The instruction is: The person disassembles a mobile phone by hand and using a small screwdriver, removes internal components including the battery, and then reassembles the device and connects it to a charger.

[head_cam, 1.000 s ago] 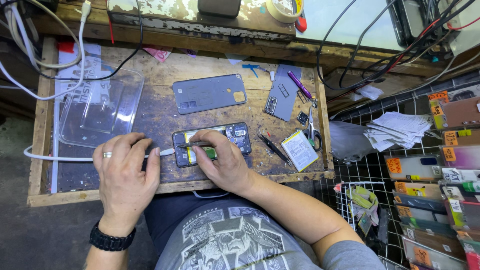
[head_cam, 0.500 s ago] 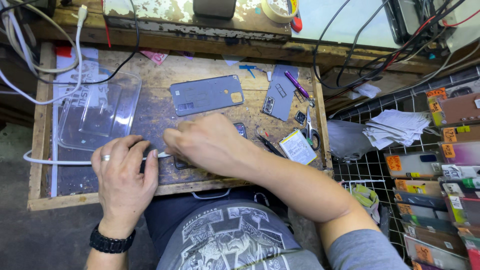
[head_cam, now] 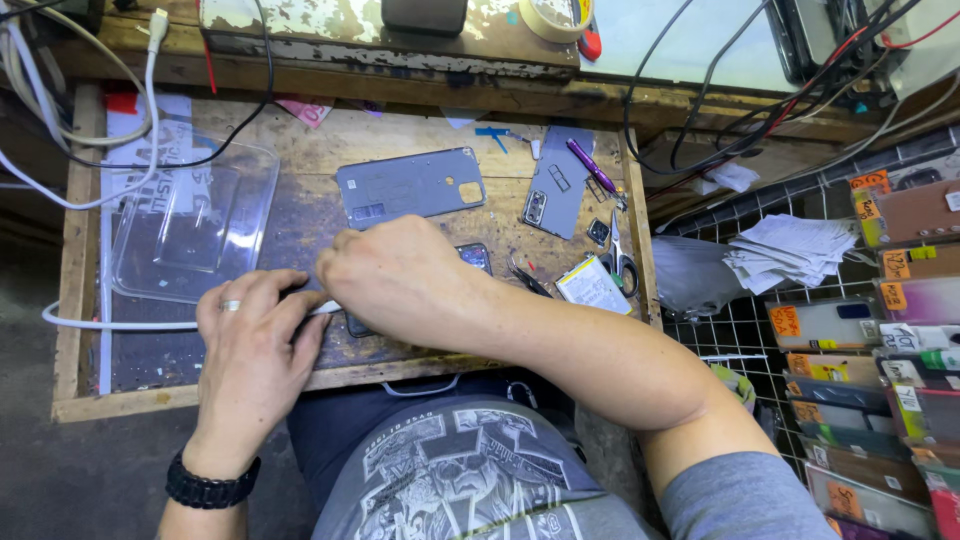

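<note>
Near the middle of the frame the right hand covers most of the opened phone, so only its right end and a dark lower corner show. Whether its fingers grip anything cannot be told. The left hand hides part of a thin white strip. At the top edge, a tape roll and a dark box are cut off.

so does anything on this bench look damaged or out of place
Nothing looks spilled or broken. The oddest thing is the opened phone, mostly hidden under the right hand, with its grey back cover lying apart. The wooden worktop is stained and worn, and the shelf edge has peeling paint.
</note>
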